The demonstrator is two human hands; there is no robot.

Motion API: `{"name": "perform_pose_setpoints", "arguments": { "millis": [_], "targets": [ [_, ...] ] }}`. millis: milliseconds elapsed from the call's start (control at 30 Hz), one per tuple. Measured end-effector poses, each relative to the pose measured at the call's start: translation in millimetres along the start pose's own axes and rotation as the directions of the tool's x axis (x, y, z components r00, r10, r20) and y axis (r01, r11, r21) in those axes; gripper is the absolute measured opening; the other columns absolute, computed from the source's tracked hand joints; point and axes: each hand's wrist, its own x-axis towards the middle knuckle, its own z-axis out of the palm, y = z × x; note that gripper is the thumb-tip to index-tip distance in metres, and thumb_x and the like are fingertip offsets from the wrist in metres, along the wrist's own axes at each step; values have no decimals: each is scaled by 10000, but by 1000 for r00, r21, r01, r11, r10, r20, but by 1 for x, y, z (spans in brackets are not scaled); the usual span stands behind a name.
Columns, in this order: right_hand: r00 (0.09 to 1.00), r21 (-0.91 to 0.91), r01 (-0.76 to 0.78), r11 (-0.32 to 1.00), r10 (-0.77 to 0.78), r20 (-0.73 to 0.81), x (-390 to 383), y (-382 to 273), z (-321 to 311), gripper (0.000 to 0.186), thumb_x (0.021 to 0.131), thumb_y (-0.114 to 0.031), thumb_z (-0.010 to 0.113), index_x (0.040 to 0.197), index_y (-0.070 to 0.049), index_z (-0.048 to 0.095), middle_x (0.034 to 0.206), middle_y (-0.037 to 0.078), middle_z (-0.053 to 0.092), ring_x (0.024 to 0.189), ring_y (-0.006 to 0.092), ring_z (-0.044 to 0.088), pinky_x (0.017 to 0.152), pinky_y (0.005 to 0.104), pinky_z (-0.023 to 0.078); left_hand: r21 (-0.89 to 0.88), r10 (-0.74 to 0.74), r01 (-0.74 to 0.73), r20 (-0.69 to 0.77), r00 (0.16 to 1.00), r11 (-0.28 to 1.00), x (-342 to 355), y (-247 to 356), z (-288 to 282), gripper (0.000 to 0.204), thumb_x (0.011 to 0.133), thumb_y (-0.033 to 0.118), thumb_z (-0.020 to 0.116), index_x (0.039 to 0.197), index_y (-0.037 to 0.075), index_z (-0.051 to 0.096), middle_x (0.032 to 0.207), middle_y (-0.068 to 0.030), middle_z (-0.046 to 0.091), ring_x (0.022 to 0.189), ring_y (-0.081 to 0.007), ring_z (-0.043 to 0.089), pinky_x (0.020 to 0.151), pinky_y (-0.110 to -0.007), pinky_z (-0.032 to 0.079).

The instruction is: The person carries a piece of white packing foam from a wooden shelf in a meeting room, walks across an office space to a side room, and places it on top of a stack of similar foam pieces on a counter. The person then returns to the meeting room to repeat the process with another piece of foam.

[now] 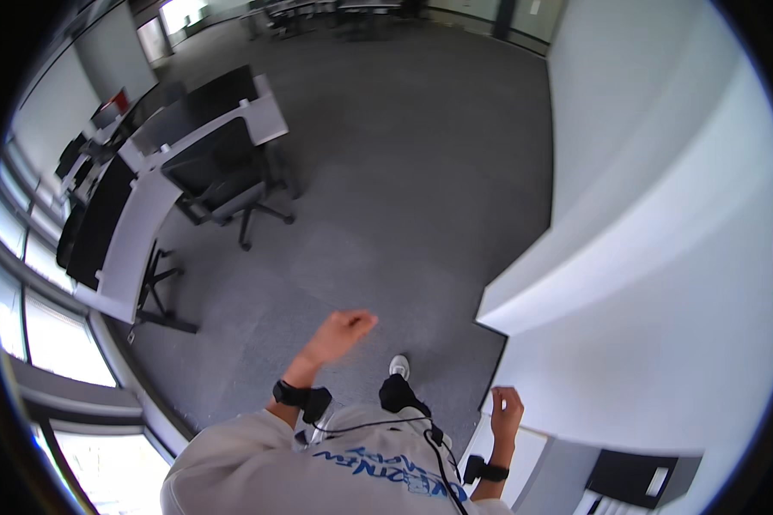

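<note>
In front of my body and left of centre, my left hand (339, 336) is raised over the floor with its fingers curled in; motion smears it slightly. It appears to hold nothing. Lower down on the right, my right hand (507, 410) hangs beside the white wall, its fingers bent toward the thumb and nothing visible in them. Each wrist wears a black strap, the left one (292, 394) carrying a small dark box and the right one (487, 469) a similar band. A black cable (434, 439) runs across my light sweatshirt. One white shoe (399, 366) shows ahead on the floor.
Grey carpet (386, 189) stretches ahead. A white wall (644, 257) juts out in a corner at right. To the left are a white desk (150, 202) with dark panels, a black swivel chair (223, 172) and windows (64, 335). A black-and-white cabinet (623, 476) stands at lower right.
</note>
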Motion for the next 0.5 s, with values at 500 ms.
{"name": "perform_pose_setpoints", "arguments": {
  "millis": [500],
  "targets": [
    [707,371,374,850,-520,480,596,-174,428,181,953,-138,611,832,-12,560,735,157,576,644,338,557,609,388,465,-460,-415,37,-760,500,887,372,-149,-296,344,1016,242,548,708,102,483,598,47,415,509,-42,342,457,-239,255]
  ]
}}
